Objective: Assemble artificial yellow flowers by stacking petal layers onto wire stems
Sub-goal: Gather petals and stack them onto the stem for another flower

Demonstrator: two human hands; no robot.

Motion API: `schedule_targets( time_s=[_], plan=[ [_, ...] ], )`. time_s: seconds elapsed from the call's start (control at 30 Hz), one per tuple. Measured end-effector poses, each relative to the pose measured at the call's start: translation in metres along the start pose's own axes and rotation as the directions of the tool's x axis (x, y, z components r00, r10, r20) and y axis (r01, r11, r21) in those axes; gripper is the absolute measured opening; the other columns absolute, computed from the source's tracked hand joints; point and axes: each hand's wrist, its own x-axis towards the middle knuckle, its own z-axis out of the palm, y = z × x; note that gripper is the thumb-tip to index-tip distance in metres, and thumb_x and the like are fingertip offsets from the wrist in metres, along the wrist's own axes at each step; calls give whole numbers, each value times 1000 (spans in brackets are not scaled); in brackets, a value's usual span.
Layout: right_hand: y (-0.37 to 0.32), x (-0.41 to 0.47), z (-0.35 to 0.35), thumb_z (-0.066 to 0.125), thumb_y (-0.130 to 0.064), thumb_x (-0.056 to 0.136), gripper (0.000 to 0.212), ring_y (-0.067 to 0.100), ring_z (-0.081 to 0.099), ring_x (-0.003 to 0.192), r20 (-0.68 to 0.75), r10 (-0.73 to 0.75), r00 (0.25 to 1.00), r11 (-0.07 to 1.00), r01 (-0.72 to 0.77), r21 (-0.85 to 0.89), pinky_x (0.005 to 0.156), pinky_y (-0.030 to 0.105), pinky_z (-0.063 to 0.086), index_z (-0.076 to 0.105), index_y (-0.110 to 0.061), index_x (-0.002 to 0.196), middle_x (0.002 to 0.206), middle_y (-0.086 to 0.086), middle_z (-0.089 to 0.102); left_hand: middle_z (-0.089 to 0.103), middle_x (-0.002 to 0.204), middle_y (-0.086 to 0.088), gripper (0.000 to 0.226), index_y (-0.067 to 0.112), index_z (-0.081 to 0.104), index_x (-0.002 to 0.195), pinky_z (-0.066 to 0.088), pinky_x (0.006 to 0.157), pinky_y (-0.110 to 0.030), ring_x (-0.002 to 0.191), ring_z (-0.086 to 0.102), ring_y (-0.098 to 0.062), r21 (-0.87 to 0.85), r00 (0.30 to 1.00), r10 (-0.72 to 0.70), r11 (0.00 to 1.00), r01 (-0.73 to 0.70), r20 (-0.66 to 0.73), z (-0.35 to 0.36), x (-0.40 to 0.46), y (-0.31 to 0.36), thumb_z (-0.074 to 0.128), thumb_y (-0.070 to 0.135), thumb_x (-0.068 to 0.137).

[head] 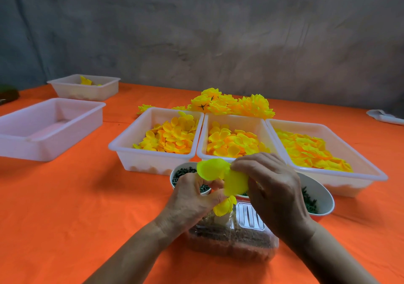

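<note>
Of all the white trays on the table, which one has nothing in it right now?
The large tray at the far left. It shows only bare plastic inside, while the three trays in a row hold yellow petals and the small back-left tray holds a few.

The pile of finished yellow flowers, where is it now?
In the head view, the pile of finished flowers lies on the orange table right of centre, just behind the middle petal tray.
</note>
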Motion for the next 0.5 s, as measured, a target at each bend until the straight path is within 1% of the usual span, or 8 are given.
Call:
schedule_targets(
  time_s=[0.07,0.13,0.27,0.33,0.4,0.43,0.47,0.5],
  plan=[
    [0,-2,1,43,-15,96,38,29,66,72,-16,-16,1000,999,16,29,58,41,50,72,1,77,83,13,70,66,80,25,13,37,69,67,54,75,-24,77,66,-3,-34,1000,-12,999,13,12,0,0,2,74,25,71],
    [0,-3,3,46,-13,94,35,31,65,71,-31,-25,999,999,26,28,57,41,49,73,2,77,82,15,69,66,82,24,9,32,69,66,54,77,-29,79,67,-8,-46,1000,-21,999,21,9,0,0,2,74,26,70],
    [2,-3,3,41,-19,99,44,29,65,72,-30,-48,998,998,49,44,59,40,49,73,1,78,83,14,70,65,84,27,9,29,68,69,51,76,-20,80,64,-1,-36,999,-32,999,33,17,0,-1,0,74,23,71],
    [2,-3,3,47,-15,96,34,28,65,73,-22,-30,999,998,31,45,60,40,49,73,0,79,83,12,70,65,81,23,5,28,69,69,52,77,-23,80,64,-5,-36,999,-49,998,49,12,-1,-1,-1,73,25,70],
    [1,-1,4,57,-8,88,18,25,65,76,-4,74,997,993,-73,95,63,37,51,73,-3,84,85,8,70,68,81,19,1,24,73,71,53,79,-28,81,66,-10,-48,998,-60,997,60,14,1,0,0,74,25,71],
    [-1,0,5,62,-4,84,12,19,65,77,13,170,985,972,-170,164,65,33,51,74,-6,86,85,5,70,70,81,16,2,26,74,72,54,80,-30,82,67,-11,-65,997,-71,995,71,13,1,0,1,74,24,71],
    [-2,1,5,66,0,80,14,12,64,76,46,281,959,921,-283,267,66,28,50,74,-10,87,84,2,70,71,80,14,8,30,74,71,54,79,-29,80,68,-10,-68,997,-79,995,79,6,1,0,1,76,22,72],
    [-3,2,5,69,1,79,16,8,64,75,100,383,918,835,-391,388,66,23,49,74,-13,86,82,-1,70,70,77,15,16,34,73,69,53,76,-25,78,67,-7,-50,997,-83,995,83,0,1,0,1,78,20,72]
  ],
)
